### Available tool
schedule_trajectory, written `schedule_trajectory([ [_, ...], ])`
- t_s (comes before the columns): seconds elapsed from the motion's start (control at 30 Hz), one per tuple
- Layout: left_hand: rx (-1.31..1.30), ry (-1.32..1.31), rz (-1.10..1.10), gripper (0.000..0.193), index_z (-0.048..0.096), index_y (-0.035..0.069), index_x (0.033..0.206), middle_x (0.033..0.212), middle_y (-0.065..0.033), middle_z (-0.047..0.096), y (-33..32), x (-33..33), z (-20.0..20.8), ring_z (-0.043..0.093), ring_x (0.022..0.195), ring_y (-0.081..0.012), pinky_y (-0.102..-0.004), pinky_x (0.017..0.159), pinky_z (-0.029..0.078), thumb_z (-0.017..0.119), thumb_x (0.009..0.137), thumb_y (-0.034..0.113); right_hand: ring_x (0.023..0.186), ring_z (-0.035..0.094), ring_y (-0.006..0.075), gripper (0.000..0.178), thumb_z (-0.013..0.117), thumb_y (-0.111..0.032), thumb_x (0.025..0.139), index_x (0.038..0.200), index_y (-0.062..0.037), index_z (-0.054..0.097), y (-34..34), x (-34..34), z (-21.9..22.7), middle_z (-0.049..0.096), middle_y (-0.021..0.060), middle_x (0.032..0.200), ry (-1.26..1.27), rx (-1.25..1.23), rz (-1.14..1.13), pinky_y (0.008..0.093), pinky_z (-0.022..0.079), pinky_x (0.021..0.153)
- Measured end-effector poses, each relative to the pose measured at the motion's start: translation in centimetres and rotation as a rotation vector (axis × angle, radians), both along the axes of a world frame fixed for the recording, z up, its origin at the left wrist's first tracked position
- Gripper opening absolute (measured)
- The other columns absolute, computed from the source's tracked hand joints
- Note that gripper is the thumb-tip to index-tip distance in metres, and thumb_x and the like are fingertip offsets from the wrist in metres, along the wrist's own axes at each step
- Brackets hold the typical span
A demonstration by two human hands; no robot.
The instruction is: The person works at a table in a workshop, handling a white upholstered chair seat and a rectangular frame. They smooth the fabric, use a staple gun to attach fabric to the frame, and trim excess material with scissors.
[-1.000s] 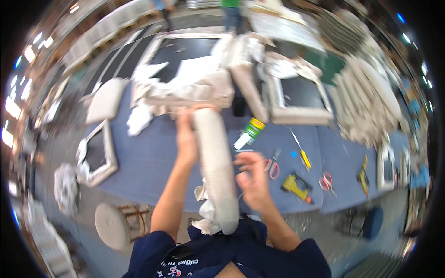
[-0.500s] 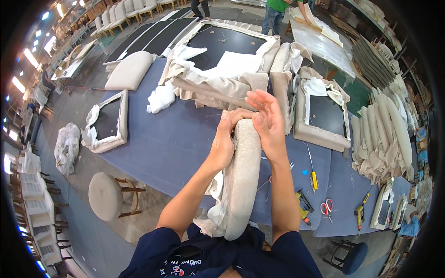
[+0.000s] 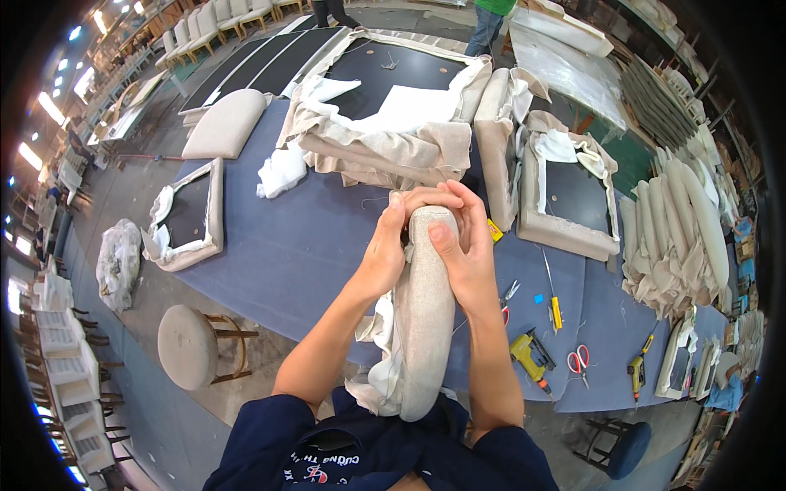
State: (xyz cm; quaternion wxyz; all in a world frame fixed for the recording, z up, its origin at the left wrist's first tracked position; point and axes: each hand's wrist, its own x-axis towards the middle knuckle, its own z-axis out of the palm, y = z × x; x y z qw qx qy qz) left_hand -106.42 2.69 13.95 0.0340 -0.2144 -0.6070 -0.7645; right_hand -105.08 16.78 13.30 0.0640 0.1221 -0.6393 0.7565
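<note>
A beige fabric-covered cushion panel [image 3: 429, 327] stands on its edge, its near end against my front and its padded side facing up. Loose fabric and white lining hang along its left side. My left hand [image 3: 389, 250] grips the far end from the left, fingers bent over behind it. From the other side my right hand [image 3: 471, 245] cups the far corner, its thumb pressed on the fabric edge and its fingers curled close to the left ones. The panel's far underside is hidden by both hands.
On the blue-covered table [image 3: 278, 237] lie a yellow staple gun [image 3: 530, 360], red-handled scissors [image 3: 578, 364], a yellow-handled tool [image 3: 556, 313] and a second yellow tool [image 3: 637, 372]. A large upholstered frame [image 3: 385, 147] lies ahead. Smaller panels [image 3: 569, 233] sit right; a round stool [image 3: 187, 348] stands left.
My right hand, raised with fingers spread before, has closed around the panel's far corner. The right forearm has shifted, uncovering more of the staple gun. A person in green at the back has moved.
</note>
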Motion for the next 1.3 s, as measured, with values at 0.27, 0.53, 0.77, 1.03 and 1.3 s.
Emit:
schedule_trajectory([
  [0.27,-0.109,0.014,-0.133,0.056,0.069,-0.004,0.129,0.133,-0.0148,0.068,-1.1,-0.5,1.9,0.063,0.120,-0.0239,-0.0371,0.108,0.045,0.040,0.112,0.040,0.138,0.050,0.0260,0.089,0.085,-0.043,0.090,0.153,0.0002,0.039,0.1,1.3,0.2,0.052,0.0158,0.144,-0.019,-0.024,-0.003,0.0409,0.041,0.114],
  [0.53,-0.245,-0.089,-0.126,0.037,0.076,-0.001,0.121,0.115,-0.0103,0.077,-1.2,-0.5,3.6,0.070,0.107,-0.0174,-0.0330,0.098,0.053,0.071,0.097,0.026,0.137,0.050,0.0251,0.093,0.089,-0.033,0.086,0.154,0.0005,0.036,0.1,2.6,0.2,0.050,0.0158,0.145,-0.033,-0.051,0.038,0.0405,0.044,0.113],
  [0.77,-0.295,-0.147,-0.122,0.034,0.078,0.000,0.119,0.115,-0.0102,0.077,-1.1,-0.3,4.5,0.071,0.104,-0.0157,-0.0321,0.096,0.055,0.075,0.093,0.022,0.142,0.047,0.0288,0.108,0.093,-0.022,0.081,0.160,0.0008,0.025,0.1,3.5,-0.1,0.044,0.0199,0.152,-0.074,-0.086,0.069,0.0426,0.043,0.117],
  [1.03,-0.236,-0.088,-0.140,0.044,0.072,0.001,0.131,0.127,-0.0103,0.074,-0.5,-0.3,3.5,0.069,0.110,-0.0165,-0.0348,0.099,0.055,0.075,0.087,0.011,0.146,0.043,0.0322,0.114,0.096,-0.026,0.078,0.161,0.0006,0.022,0.6,3.5,-0.5,0.038,0.0237,0.157,-0.054,-0.113,0.041,0.0454,0.040,0.119],
  [1.3,-0.248,0.010,-0.273,0.072,0.057,0.004,0.149,0.155,-0.0126,0.055,-0.5,-0.6,2.6,0.055,0.139,-0.0235,-0.0398,0.116,0.044,0.077,0.081,0.010,0.146,0.041,0.0349,0.123,0.099,-0.028,0.072,0.162,-0.0006,0.020,2.2,3.6,-0.9,0.036,0.0254,0.157,-0.053,-0.055,0.010,0.0474,0.038,0.120],
])
